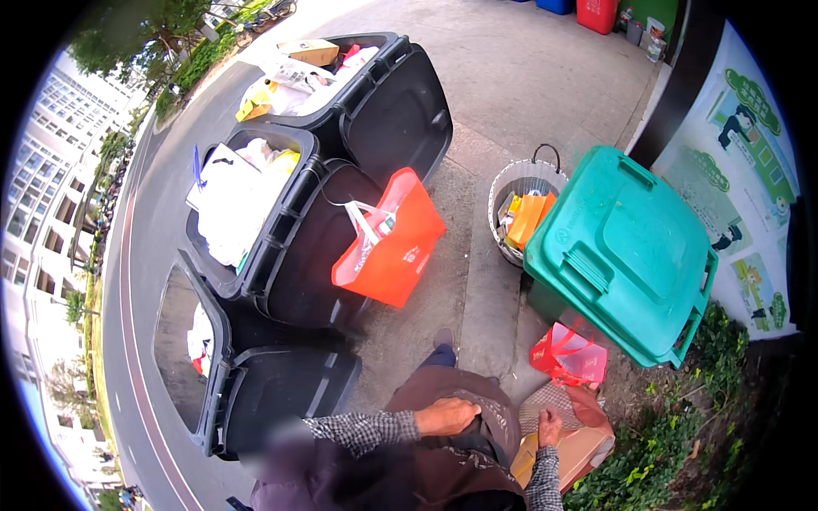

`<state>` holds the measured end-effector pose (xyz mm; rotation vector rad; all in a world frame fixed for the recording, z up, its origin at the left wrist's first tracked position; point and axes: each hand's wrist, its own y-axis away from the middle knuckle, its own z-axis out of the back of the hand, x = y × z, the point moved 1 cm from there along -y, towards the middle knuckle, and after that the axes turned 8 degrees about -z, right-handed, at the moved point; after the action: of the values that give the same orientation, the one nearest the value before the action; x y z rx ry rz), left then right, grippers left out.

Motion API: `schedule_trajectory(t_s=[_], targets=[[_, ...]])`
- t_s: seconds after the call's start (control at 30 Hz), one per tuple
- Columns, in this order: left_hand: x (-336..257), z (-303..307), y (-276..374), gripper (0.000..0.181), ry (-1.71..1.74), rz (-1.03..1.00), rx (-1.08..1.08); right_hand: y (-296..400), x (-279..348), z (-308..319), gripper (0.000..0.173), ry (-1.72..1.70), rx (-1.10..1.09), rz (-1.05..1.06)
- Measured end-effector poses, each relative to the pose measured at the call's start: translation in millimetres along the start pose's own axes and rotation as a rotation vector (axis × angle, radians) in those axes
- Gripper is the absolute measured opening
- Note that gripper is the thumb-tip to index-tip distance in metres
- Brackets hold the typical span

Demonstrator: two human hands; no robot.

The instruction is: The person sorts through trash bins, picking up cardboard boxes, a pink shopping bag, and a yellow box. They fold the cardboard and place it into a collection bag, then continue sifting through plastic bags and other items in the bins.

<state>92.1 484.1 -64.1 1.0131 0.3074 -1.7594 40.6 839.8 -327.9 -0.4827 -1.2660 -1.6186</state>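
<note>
My left hand (447,416) is curled at a fold of the brown apron (470,389) over my front and seems to grip its edge. To the right, my right hand (549,427) has its fingers curled, in front of a brown patterned bag (583,409) with cardboard (575,450); whether it holds anything is unclear. A red bag with handles (555,348) stands just beyond that bag. An orange-red carrier bag (399,255) with white straps hangs against a black bin lid (319,255). A white wicker basket (497,223) holds orange and yellow packaging beside a green wheeled bin (639,255) with its lid down.
Black wheeled bins (307,153) with lids hanging back line the left, filled with bagged rubbish (236,211). A low kerb (489,306) runs ahead of my foot (443,338). Shrubs (645,453) and a printed panel (735,172) lie right. A red bin (596,14) stands far ahead.
</note>
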Motion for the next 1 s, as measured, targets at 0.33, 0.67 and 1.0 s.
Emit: schedule_trajectory(t_s=[0.33, 0.67, 1.0], targets=[[33, 12, 28, 0.016, 0.126, -0.034, -0.147, -60, 427, -13, 0.027, 0.230, -0.275, 0.881], [74, 39, 77, 0.023, 0.176, 0.101, -0.294, -183, 401, -35, 0.032, 0.732, -0.735, 0.772], [105, 60, 96, 0.017, 0.274, 0.045, -0.345, -184, 400, -38, 0.035, 0.863, -0.754, 0.766]])
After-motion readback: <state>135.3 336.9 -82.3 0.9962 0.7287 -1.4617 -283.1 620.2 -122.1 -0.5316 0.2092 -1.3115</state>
